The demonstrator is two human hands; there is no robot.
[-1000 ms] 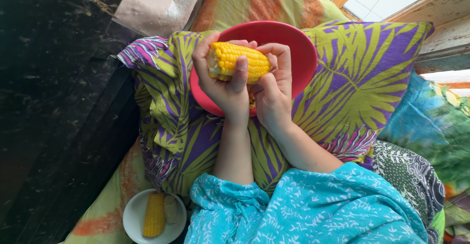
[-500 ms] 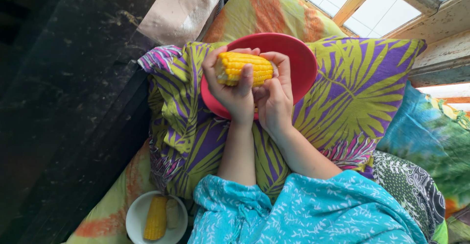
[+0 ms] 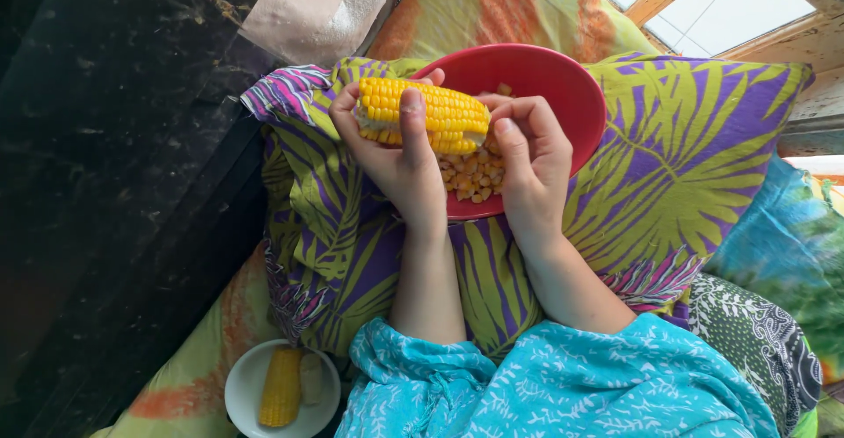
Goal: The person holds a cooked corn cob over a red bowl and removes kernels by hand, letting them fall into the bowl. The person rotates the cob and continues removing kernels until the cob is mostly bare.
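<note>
Left hand [image 3: 400, 152] clamps corn cob [image 3: 426, 114] crosswise, right hand [image 3: 527, 152] pinching its near end, red bowl [image 3: 563, 86] beneath; loose kernels [image 3: 470, 178] newly visible.

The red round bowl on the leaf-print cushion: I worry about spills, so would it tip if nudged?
Probably. The red round bowl rests tilted on a soft purple-and-green cushion, not a flat surface. Loose yellow kernels gathered at its low edge could slide out. The left hand and right hand may partly steady it.

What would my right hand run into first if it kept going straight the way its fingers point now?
Most likely the corn cob: the right hand already has its fingertips at the cob's end, over the red bowl. Depth is hard to judge.
</note>
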